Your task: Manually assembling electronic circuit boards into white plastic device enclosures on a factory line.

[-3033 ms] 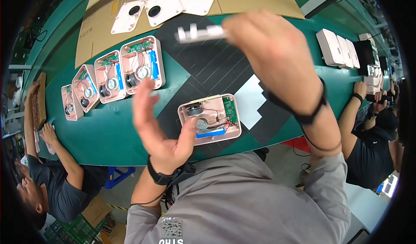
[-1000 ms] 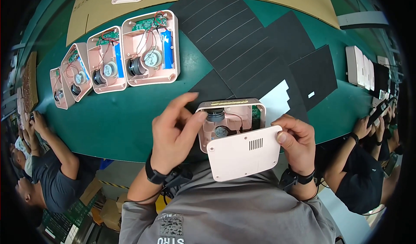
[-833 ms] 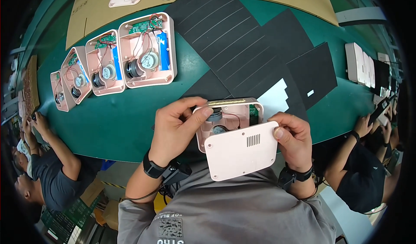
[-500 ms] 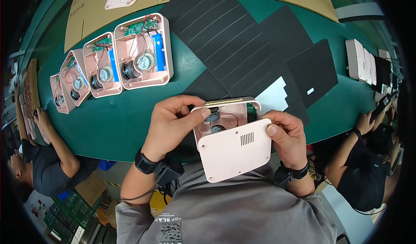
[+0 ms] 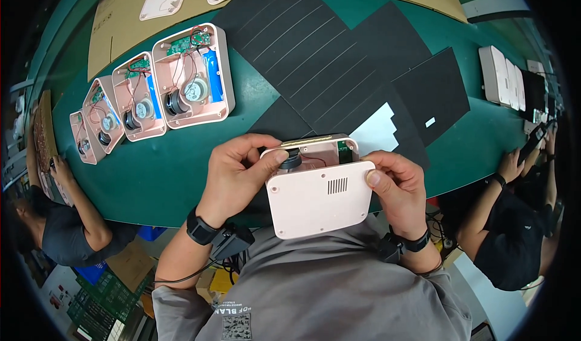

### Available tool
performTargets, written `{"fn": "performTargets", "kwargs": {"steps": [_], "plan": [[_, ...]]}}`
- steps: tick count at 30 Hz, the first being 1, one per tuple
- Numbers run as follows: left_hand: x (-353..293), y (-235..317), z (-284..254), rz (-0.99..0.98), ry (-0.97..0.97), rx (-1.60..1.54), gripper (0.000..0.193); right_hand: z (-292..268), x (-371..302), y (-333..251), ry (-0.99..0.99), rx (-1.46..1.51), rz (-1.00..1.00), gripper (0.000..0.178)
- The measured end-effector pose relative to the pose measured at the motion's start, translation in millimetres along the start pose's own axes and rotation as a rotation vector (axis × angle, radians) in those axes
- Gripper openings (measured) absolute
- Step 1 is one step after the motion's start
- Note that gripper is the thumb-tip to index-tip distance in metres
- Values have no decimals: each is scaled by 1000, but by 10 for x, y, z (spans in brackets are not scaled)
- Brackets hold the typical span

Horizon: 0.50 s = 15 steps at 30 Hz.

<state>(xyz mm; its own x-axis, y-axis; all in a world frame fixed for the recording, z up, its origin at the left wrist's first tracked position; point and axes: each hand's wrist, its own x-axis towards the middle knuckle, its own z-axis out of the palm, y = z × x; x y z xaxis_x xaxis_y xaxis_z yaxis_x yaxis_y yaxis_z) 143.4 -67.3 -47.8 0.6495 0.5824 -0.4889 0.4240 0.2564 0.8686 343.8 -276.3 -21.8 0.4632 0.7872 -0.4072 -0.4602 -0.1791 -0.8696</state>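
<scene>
At the table's near edge I hold a pale pink plastic case [image 5: 286, 141], tilted so its inside partly shows. My left hand [image 5: 233, 174] grips its left wall, thumb against a round black speaker-like part [image 5: 292, 159] inside. A flat pink cover [image 5: 321, 205] with a slotted vent and screw holes lies across the near side of the opening. My right hand [image 5: 396, 186] pinches the cover's upper right corner, thumb on top. Past the cover's far edge show a red wire and a green circuit board [image 5: 345, 152]. The rest of the inside is hidden under the cover.
Several open pink cases [image 5: 190, 77] with wires, boards and blue batteries stand in a row on the green table [image 5: 175, 177], far left. Black foam sheets [image 5: 315, 56] and white label paper [image 5: 375, 129] lie ahead. Closed cases [image 5: 497, 77] stand far right. Co-workers sit on both sides.
The cover has swung up and away from me over the case, hiding more of its inside. Both hands keep their grip.
</scene>
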Motion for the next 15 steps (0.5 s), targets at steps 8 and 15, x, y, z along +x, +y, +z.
{"fn": "performTargets", "kwargs": {"steps": [8, 15], "plan": [[-434, 27, 52, 20, 159, -247, 5, 108, -6, -216, 35, -234, -72, 24], [-516, 23, -3, 250, -18, 84, 22, 166, 79, -297, 37, -453, -146, 24]]}}
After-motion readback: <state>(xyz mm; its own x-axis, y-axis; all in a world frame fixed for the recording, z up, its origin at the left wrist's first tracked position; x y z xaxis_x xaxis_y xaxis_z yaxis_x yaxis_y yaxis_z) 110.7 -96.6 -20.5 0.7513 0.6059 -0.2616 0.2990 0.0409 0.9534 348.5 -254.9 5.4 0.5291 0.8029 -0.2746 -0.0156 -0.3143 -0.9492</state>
